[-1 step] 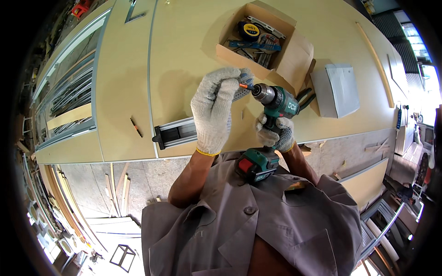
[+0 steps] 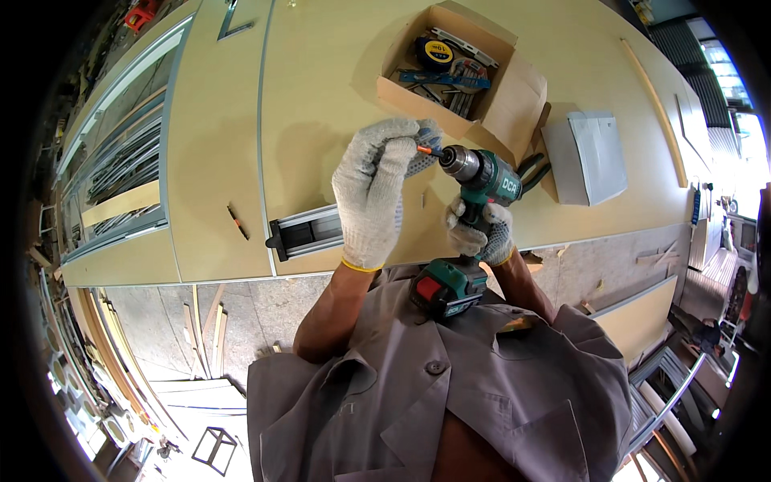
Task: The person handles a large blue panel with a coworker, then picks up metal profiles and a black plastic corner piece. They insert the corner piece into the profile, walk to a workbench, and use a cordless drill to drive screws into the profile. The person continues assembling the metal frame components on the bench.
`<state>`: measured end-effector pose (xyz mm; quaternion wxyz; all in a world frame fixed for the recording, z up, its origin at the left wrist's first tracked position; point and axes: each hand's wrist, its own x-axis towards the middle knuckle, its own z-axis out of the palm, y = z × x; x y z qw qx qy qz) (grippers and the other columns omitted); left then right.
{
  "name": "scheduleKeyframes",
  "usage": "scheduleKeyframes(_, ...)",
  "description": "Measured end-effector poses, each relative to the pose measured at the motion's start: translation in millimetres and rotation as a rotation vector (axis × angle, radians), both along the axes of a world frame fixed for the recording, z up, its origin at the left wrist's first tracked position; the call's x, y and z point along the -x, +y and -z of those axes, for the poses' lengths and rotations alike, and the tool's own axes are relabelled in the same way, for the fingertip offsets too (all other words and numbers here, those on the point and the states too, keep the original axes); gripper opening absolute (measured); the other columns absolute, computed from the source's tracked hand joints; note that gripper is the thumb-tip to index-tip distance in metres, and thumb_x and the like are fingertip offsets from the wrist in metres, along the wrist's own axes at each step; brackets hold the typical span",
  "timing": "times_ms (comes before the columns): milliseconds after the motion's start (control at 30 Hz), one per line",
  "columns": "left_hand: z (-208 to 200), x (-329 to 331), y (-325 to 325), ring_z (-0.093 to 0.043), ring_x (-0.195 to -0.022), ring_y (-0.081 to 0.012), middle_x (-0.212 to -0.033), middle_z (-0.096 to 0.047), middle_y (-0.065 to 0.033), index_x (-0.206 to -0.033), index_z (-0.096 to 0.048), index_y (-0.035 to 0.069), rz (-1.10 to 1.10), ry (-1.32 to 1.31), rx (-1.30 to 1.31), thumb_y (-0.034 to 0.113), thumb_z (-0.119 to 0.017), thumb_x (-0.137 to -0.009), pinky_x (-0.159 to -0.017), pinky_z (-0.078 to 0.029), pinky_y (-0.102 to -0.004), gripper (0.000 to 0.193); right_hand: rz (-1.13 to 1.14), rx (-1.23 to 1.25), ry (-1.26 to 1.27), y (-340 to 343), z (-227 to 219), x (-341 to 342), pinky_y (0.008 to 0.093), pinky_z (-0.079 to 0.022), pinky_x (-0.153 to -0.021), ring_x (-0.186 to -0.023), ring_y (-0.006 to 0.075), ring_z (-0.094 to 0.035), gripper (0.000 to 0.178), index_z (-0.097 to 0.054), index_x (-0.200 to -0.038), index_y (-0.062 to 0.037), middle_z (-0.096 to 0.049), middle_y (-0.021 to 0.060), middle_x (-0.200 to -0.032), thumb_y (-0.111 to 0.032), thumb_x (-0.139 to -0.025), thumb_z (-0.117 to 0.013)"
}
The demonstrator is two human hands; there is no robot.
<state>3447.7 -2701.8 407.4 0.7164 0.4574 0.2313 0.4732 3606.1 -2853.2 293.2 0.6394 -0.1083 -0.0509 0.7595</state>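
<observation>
A green and black cordless drill point(image 2: 491, 178) is held upright by its handle in my gloved right hand point(image 2: 483, 233), its chuck point(image 2: 460, 163) turned to the left. The battery point(image 2: 448, 287) hangs at its base, close to my jacket. In a white knit glove with dotted finger pads, my left hand point(image 2: 373, 181) pinches a thin driver bit with an orange band point(image 2: 429, 151). The bit's dark end is at the mouth of the chuck; I cannot tell how far in it sits. Part of the left fingertips is hidden behind the glove.
Beyond the drill stands an open cardboard box point(image 2: 430, 100) holding a tape measure point(image 2: 434, 53) and several tools. Right of it is a grey-white box point(image 2: 586, 158). A metal profile point(image 2: 309, 233) and an orange-black pen-like stick point(image 2: 238, 222) lie on the beige panel point(image 2: 217, 161), left of my hands.
</observation>
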Motion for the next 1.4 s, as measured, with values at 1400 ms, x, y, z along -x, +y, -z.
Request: scheduleKeyframes(1400,9,20,34,-0.07,-0.097,-0.0177,-0.106,-0.074,-0.0106,-0.119,-0.068,-0.003,0.049,0.086,-0.099,0.014,-0.067,-0.101,-0.093,-0.055,-0.0312,0.025,-0.028,0.009,0.084,16,-2,16,0.0285,-0.042,-0.042,-0.043,0.0126,-0.049,0.069,-0.055,-0.131,0.0088,-0.072,0.0253,-0.096,-0.044,-0.089,-0.07)
